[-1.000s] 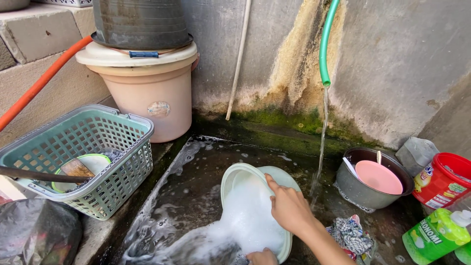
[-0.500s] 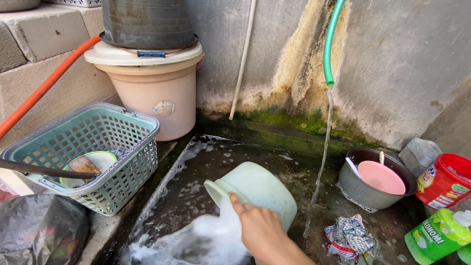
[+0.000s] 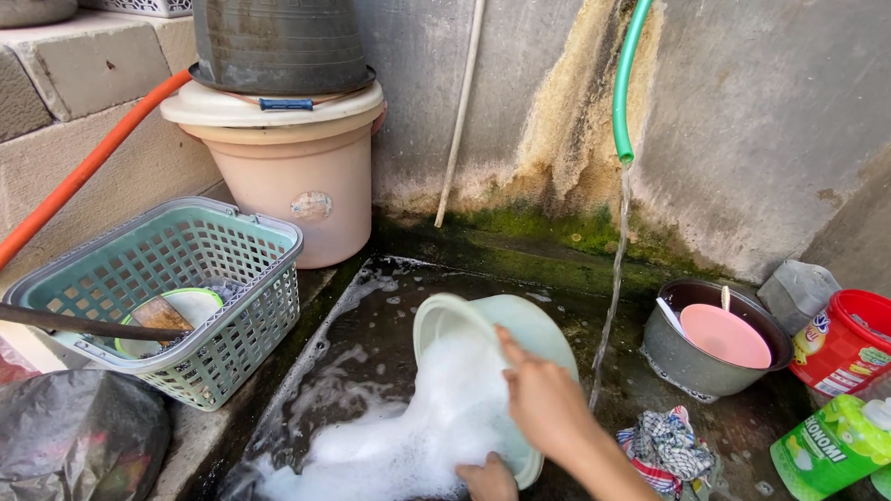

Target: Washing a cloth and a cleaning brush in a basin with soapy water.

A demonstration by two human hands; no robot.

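A pale green plastic basin [image 3: 520, 325] lies tipped on its side on the wet dark floor, and white soapy foam [image 3: 418, 436] pours out of its mouth to the lower left. My right hand [image 3: 543, 399] rests on the basin's near rim, fingers over the edge. My left hand [image 3: 487, 481] shows only partly at the bottom edge, gripping the basin's lower rim. A thin stream of water falls from a green hose [image 3: 624, 83] just right of the basin.
A teal plastic basket [image 3: 232, 315] with a plate stands at the left. Behind it is a pink lidded bucket [image 3: 297, 190] under a dark pot, and an orange hose [image 3: 83, 172]. At the right are a grey pot [image 3: 682, 357], a checked rag [image 3: 670, 443], a red container [image 3: 840, 343] and a green pouch [image 3: 826, 450].
The basin has been tipped over further onto its side, and more foam has spilled onto the floor. My right hand has shifted from the basin's left side to its near rim.
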